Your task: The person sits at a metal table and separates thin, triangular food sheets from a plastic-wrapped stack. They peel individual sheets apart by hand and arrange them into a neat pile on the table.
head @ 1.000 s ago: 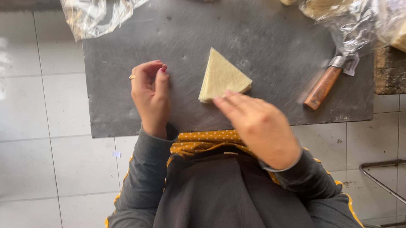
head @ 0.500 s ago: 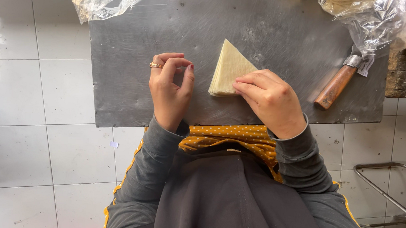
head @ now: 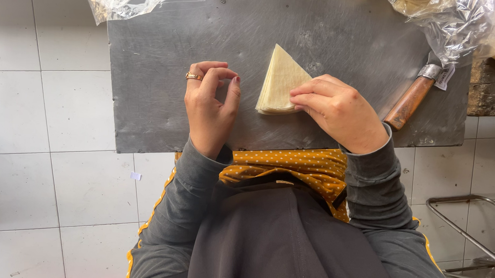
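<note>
Pinching triangular pastry stack (head: 281, 84) corner, right hand (head: 339, 110); apex points away; left hand (head: 209, 106) curled, empty.

Matt scuffed metal slab (head: 167, 56), wooden knife handle (head: 408, 102)

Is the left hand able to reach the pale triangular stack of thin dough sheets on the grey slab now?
Probably yes. The left hand rests just beside the pale triangular stack of thin dough sheets, with only bare grey slab between them. The right hand touches the stack's other edge.
</note>
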